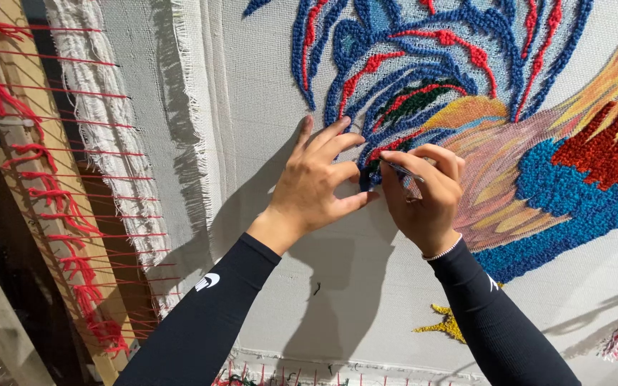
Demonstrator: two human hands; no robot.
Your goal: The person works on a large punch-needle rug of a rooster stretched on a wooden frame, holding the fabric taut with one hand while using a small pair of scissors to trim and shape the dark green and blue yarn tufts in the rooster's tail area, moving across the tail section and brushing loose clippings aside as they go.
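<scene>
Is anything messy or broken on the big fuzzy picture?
Nothing looks broken. The cloth has a frayed edge on the left, and a loose dark thread bit lies under the hands. The left hand presses the cloth; the right hand pinches a thin tool.

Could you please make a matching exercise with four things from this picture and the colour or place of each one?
Things:
1. left hand
2. right hand
3. lacing yarn
4. small yellow tuft

Descriptions:
A. red, zigzags along the wooden frame
B. below the right forearm
C. spread flat on the cloth
D. pinches a thin tool

Pairs: 1-C, 2-D, 3-A, 4-B
</scene>
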